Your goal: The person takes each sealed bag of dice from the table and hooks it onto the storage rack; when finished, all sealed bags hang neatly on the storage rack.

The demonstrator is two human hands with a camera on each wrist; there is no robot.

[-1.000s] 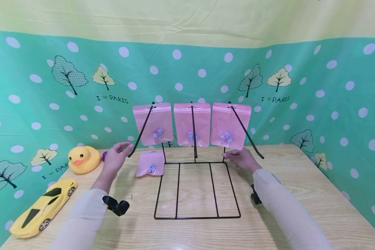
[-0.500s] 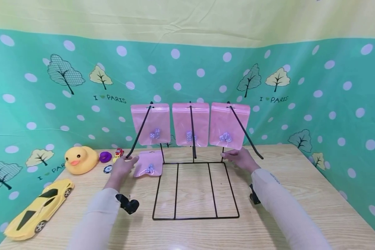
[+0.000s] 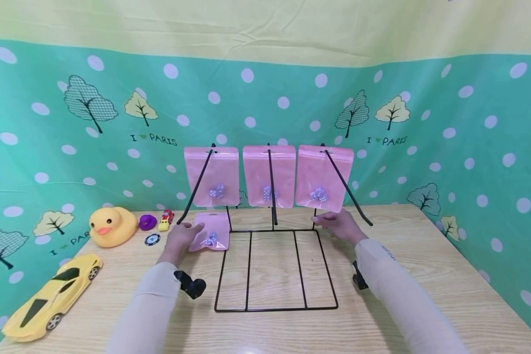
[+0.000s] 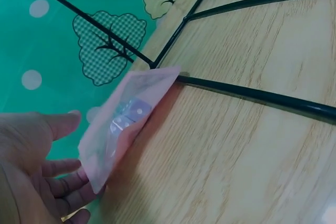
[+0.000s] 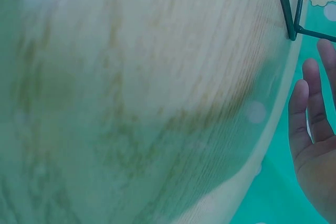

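Observation:
A small pink zip bag (image 3: 217, 226) with purple dice inside lies beside the back left corner of a black wire display rack (image 3: 276, 309). My left hand (image 3: 181, 241) reaches it from the left. In the left wrist view the fingers touch the edge of the bag, and the thumb stands apart from it. My right hand (image 3: 342, 226) holds the rack's right upright; the right wrist view shows several straight fingers (image 5: 316, 111) by the rod, while the thumb is out of frame. Three larger pink zip bags with dice hang on the hooks: left (image 3: 225, 169), middle (image 3: 257, 172) and right (image 3: 311, 172).
At the left stand a yellow rubber duck (image 3: 113, 226) and a yellow toy car (image 3: 50, 300). Behind my left hand lie a purple toy (image 3: 147, 222), a small red and yellow toy car (image 3: 165, 220) and a round chip (image 3: 152, 239). A green dotted cloth (image 3: 283, 118) hangs behind.
My left hand has moved right and slightly down, from beside the left hook to the small bag. The right hand stays at the rack's upright. The view has shifted slightly.

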